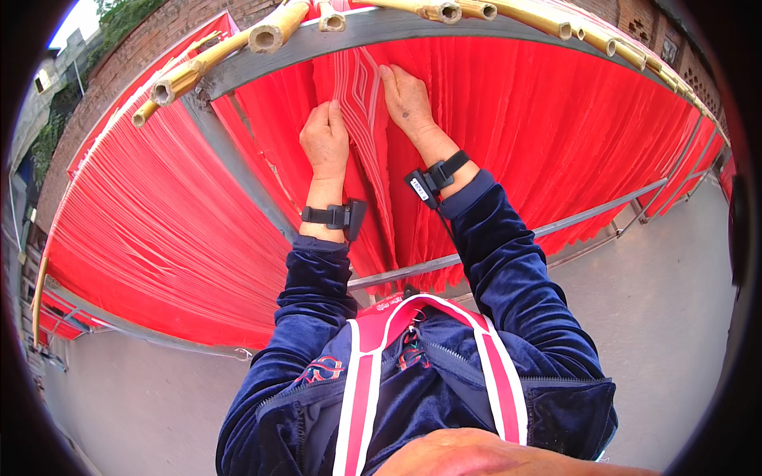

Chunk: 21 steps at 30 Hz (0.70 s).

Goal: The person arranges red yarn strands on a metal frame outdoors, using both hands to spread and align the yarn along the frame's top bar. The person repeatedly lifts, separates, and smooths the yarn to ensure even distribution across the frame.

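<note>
Closely packed red sheets hang in front of me from poles; I cannot tell whether they are cloth or paper. My left hand (pixel 325 141) is closed at the edge of a red sheet, thumb pointing up. Higher up and to the right, my right hand (pixel 408 99) is closed on the edge of a red sheet too, its fingertips partly hidden in the folds. Between the two hands lies a patterned red sheet (pixel 361 95) with pale angular lines, parting into a dark gap lower down. Each wrist wears a black strap with a small device.
A grey metal frame (pixel 381 28) carries bamboo poles (pixel 274 30) whose ends stick out toward me. A lower bar (pixel 556 226) crosses in front of the sheets. More red sheets (pixel 167 214) hang at the left. Brick walls stand behind, and grey floor (pixel 651 317) lies below.
</note>
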Tool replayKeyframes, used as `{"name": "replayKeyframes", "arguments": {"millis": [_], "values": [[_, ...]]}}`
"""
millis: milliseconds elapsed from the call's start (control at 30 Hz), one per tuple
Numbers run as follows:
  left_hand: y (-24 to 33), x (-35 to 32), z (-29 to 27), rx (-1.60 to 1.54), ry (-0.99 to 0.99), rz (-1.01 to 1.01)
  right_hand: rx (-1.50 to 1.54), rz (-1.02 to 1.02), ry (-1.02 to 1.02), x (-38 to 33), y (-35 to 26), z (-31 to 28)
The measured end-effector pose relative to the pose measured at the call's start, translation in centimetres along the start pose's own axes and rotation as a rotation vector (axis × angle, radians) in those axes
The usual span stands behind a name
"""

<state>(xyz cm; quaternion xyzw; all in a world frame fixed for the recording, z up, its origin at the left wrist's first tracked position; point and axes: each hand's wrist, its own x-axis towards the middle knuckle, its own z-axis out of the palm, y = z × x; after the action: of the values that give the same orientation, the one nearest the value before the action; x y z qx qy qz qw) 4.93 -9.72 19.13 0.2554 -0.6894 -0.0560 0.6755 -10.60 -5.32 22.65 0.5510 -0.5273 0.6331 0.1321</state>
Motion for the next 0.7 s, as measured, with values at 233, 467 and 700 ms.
{"name": "replayKeyframes", "arguments": {"millis": [233, 467, 700], "values": [[-0.2, 0.2, -2.0, -0.013, 0.05, -0.059, 0.028, 0.08, 0.065, -0.4, -0.6, -0.1], [1.2, -3.1, 0.6, -0.157, 0.026, -0.059, -0.049, 0.163, -0.209, -6.2, 0.7, 3.1], [-1.3, -8.3, 0.3, 0.016, -0.147, -0.145, 0.228, 0.249, -0.2, -11.1, 3.1, 3.3]]}}
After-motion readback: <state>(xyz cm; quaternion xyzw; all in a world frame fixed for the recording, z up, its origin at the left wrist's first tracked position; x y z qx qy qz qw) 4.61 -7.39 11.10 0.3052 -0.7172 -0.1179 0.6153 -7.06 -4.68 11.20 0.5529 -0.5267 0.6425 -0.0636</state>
